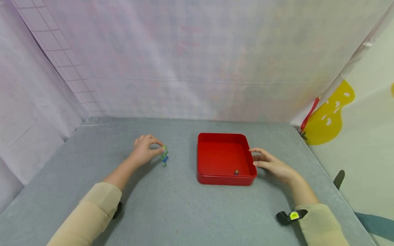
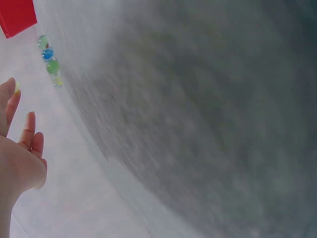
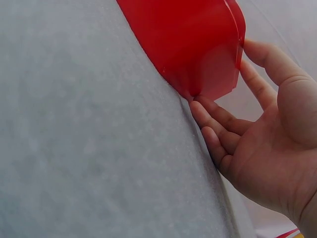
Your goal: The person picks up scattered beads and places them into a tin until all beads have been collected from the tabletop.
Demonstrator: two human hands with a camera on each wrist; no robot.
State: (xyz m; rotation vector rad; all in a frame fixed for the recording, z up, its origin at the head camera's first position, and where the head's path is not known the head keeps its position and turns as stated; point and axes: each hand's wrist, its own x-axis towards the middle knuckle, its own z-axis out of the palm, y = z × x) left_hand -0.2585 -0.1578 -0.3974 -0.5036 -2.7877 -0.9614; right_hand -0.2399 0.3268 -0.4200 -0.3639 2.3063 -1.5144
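Observation:
My left hand [image 1: 145,150] pinches a yellow-green glass marble [image 2: 18,88] between thumb and forefinger, at the far end of a short cluster of marbles. Green and blue marbles [image 1: 164,159] lie close together on the grey table just below those fingertips. A red square tray [image 1: 226,180] stands right of them, its open side up. Inside it, near the front wall, sit a brownish marble [image 1: 236,172] and something small and blue against it. My right hand [image 1: 274,167] touches the tray's right wall from outside with thumb and fingertips, the fingers loosely bent.
The grey table [image 1: 184,215] meets a pale patterned curtain [image 1: 191,61] along its back edge. More cloth hangs at the left and right sides, the right one with a yellow printed shape [image 1: 326,126]. A black wrist camera [image 1: 284,218] sits at the right sleeve.

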